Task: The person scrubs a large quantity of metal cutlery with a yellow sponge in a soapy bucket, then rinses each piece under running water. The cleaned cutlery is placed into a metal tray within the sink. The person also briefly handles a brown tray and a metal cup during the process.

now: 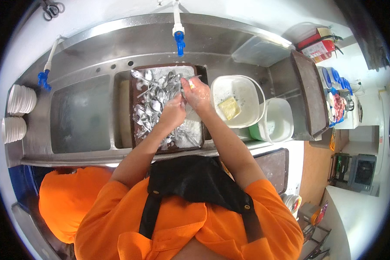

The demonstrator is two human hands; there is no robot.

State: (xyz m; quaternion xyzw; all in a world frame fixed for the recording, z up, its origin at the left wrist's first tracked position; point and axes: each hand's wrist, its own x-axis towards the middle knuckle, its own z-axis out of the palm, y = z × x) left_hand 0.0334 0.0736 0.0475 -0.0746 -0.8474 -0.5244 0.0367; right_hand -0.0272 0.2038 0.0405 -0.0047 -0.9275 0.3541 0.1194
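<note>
A brown tray (200, 130) lies across a sink basin, bearing white suds and a heap of metal spoons and forks (149, 113). Over its right half my two soapy hands meet. My right hand (196, 92) is closed round a piece of cutlery, whose thin metal end (199, 76) sticks out beyond the fingers. A small yellow-and-white bit (191, 84) shows among those fingers; what it is cannot be told. Close beside it, my left hand (175, 112) has its fingers curled on cutlery at the heap's edge, the grip partly hidden.
Right of the tray stands a white tub (247, 120) holding a yellow sponge (229, 108), then another container (284, 120). A basin of cloudy water (81, 113) and stacked white dishes (21, 100) are left. A blue-handled tap (179, 44) hangs above. A person in orange (68, 201) is close at left.
</note>
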